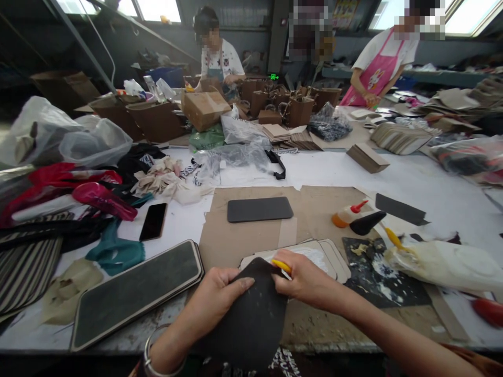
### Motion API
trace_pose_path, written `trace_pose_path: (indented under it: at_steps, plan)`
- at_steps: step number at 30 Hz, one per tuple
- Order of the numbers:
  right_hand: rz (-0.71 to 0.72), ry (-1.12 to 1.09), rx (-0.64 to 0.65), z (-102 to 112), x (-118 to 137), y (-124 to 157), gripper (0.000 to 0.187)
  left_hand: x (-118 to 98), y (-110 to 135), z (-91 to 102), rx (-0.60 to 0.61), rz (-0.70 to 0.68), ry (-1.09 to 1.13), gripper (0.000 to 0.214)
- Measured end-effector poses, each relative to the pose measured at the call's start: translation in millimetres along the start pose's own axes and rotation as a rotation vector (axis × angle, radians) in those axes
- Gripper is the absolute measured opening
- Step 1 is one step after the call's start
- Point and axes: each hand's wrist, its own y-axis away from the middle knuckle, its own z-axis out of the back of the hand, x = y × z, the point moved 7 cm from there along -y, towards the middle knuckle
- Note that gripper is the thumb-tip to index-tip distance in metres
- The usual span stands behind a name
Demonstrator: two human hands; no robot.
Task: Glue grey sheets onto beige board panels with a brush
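A dark grey flexible sheet [253, 324] is held tilted near the table's front edge. My left hand [220, 296] grips its left side, thumb on top. My right hand [304, 277] is closed around a yellow-handled tool [282, 266] at the sheet's upper right corner; the tool's working end is hidden. Just behind my hands lie pale rounded boards [330, 256], one smeared with something white. Farther back, a dark rounded panel [260, 209] rests on the cardboard [220, 238]. Left of my hands is a stack of long dark panels with pale rims [137, 293].
A phone [153, 221], teal cloth [116, 251] and a heap of bags lie left. At right are a red-tipped bottle [348, 213], a stained dark board [393, 283] and a plastic bag with a yellow handle [448, 262]. Two people [222, 60] work across the table.
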Motion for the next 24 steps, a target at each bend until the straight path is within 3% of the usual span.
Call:
trace_pose_path:
  at_steps: [5, 9, 13, 20, 24]
  plan:
    - [-0.074, 0.259, -0.031, -6, -13, 9, 0.007, 5, -8, -10.9, 0.009, -0.030, -0.061, 0.037]
    - [-0.102, 0.345, -0.037, -11, -19, 16, 0.007, 10, -15, -20.9, 0.029, -0.042, -0.090, 0.035]
    - [-0.215, 0.388, -0.138, 0, -47, 20, 0.008, 11, -14, -14.8, -0.013, -0.007, -0.081, 0.037]
    - [-0.239, -0.030, -0.174, 30, -89, 39, 0.020, 19, -15, -1.6, -0.034, 0.101, 0.071, 0.043]
    - [-0.341, -0.147, -0.160, 30, -98, 53, 0.024, 25, -22, -3.6, -0.032, 0.100, 0.151, 0.042]
